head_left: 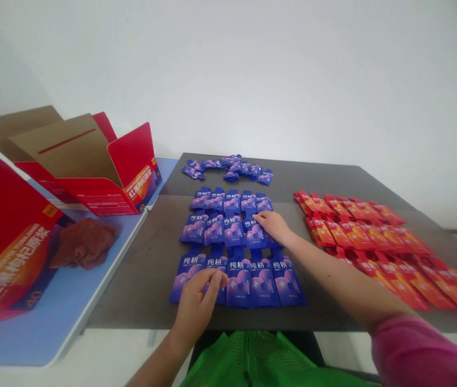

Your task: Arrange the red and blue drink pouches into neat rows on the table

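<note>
Purple-blue spouted pouches lie in three overlapping rows on a dark table [140,301] in front of me. My left hand [198,298] is over the left part of the nearest row, beside a front pouch [238,285]. Its fingers are curled, thumb close to the index finger, with nothing visible in them. My right hand [272,224] reaches to the right end of the middle row. Its fingertips are pinched at the top of a purple pouch [255,235] and partly cover the pouch at that end. The far row [231,203] lies beyond both hands.
Loose purple pouches [234,166] are heaped at the table's far side. Rows of red-orange pouches [369,231] lie to the right. On a blue-topped table [71,301] at left stand open red cartons [91,188] and a crumpled brown cloth [85,243]. A white wall rises behind.
</note>
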`<state>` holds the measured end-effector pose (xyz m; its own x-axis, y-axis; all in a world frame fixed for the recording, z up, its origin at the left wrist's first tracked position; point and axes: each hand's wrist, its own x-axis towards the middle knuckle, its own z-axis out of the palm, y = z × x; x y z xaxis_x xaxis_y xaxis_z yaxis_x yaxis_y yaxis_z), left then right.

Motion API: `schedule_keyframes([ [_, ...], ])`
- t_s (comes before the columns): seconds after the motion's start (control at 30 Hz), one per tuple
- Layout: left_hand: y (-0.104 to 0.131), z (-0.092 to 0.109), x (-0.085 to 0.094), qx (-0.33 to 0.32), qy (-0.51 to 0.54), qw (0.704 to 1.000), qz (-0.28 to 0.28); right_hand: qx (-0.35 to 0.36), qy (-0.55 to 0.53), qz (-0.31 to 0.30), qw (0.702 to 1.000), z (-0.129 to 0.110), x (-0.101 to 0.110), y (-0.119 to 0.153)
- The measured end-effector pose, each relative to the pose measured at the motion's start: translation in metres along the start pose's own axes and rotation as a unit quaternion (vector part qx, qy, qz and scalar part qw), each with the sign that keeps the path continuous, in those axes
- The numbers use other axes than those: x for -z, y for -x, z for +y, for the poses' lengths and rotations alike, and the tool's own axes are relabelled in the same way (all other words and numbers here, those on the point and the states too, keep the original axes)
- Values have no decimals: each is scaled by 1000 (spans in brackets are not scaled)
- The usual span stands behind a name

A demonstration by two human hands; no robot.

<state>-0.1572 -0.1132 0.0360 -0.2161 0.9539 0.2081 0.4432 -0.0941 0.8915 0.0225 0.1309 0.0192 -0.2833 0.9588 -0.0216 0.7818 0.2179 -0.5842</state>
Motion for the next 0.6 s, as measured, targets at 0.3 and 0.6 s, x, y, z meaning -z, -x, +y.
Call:
schedule_keyframes([
  [0.3, -8, -2, 10, 1, -43, 999, 12, 24, 173, 46, 984, 5, 29, 20],
  [0.6, -61, -12, 31, -75, -143, 985, 53, 199, 68, -40, 977, 12, 34, 26],
])
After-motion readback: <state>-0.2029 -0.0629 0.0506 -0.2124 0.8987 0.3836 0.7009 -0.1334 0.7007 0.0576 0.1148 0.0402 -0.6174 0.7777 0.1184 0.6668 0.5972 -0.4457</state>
